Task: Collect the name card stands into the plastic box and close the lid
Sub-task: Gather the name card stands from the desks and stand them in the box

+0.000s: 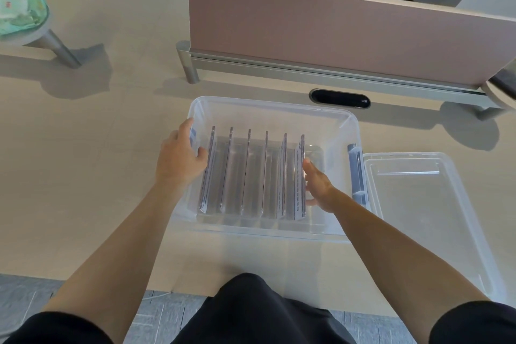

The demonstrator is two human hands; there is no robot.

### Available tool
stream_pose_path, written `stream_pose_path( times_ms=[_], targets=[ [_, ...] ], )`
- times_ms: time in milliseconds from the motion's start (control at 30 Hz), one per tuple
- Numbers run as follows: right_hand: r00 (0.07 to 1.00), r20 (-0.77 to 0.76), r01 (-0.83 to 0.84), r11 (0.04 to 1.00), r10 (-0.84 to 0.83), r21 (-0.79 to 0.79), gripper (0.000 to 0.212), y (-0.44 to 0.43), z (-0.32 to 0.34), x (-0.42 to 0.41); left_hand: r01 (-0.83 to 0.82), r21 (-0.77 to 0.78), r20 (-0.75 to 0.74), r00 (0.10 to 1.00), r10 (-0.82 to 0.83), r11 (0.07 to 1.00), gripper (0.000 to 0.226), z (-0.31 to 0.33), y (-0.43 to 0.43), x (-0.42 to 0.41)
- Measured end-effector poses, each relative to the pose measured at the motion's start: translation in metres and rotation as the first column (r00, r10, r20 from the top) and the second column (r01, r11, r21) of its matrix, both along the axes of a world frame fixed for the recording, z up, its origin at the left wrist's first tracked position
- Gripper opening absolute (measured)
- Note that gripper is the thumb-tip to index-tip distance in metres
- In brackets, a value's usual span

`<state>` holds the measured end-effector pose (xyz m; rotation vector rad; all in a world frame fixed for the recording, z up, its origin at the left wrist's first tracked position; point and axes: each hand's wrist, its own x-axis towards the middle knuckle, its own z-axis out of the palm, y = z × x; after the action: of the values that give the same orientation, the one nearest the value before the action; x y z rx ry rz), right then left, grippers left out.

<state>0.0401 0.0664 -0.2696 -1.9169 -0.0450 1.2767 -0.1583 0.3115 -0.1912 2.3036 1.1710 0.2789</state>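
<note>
No text, brand or number can be read here. The white label (9, 4) on the soft green packet (30, 12) at the far left carries a small red mark, too blurred to make out. Rows of dark print run along the edges of the clear acrylic name card stands (251, 173), too fine to read. The black oval cable port (339, 98) in the bench (83, 162) bears a tiny illegible mark at its right end.

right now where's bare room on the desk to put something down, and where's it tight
Free: the wide desk left of the box, and the strip between box and near desk edge. Inside the box, the gap by the right wall holds the right hand. Crowded: six stands fill the middle, left hand at their left end; the lid lies close on the box's right.
</note>
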Motion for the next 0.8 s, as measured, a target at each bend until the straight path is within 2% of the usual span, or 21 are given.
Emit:
stream_pose_path(
  times_ms=[200,300,467,500,600,700,733,800],
  targets=[
    [1.000,-0.008,0.025,1.000,-0.025,-0.012,0.099,0.001,0.006,-0.002,0.029,0.049,-0.084,0.996,-0.025,0.998,0.070,0.002,-0.002,0.001],
    [1.000,-0.006,0.025,1.000,-0.025,-0.002,0.090,0.002,0.008,-0.005,0.035,0.058,-0.114,0.993,-0.028,0.998,0.070,0.004,-0.003,0.002],
    [1.000,-0.011,0.006,1.000,-0.006,-0.030,0.116,-0.005,-0.011,0.005,0.037,0.053,-0.135,0.990,-0.030,0.998,0.070,0.005,-0.004,0.003],
    [1.000,-0.020,0.012,0.999,-0.013,-0.047,0.112,-0.003,-0.007,0.006,0.040,0.054,-0.149,0.988,-0.032,0.998,0.070,0.006,-0.004,0.003],
    [0.999,0.018,0.037,0.990,-0.035,-0.133,0.071,0.010,0.039,-0.006,0.067,0.141,-0.212,0.977,-0.036,0.988,0.069,0.005,-0.004,0.002],
    [0.980,0.196,-0.017,0.990,0.045,-0.139,0.048,0.016,0.081,-0.011,0.105,0.276,-0.181,0.982,-0.055,0.955,0.067,0.008,-0.014,0.003],
    [0.969,0.239,-0.025,0.993,0.053,-0.119,0.042,0.015,0.096,-0.013,0.116,0.258,-0.169,0.983,-0.073,0.959,0.065,0.013,-0.020,0.007],
    [0.971,0.236,-0.016,0.998,0.029,-0.054,0.039,0.010,0.123,-0.017,0.141,0.123,-0.164,0.979,-0.120,0.982,0.065,0.025,-0.036,0.021]
  ],
)
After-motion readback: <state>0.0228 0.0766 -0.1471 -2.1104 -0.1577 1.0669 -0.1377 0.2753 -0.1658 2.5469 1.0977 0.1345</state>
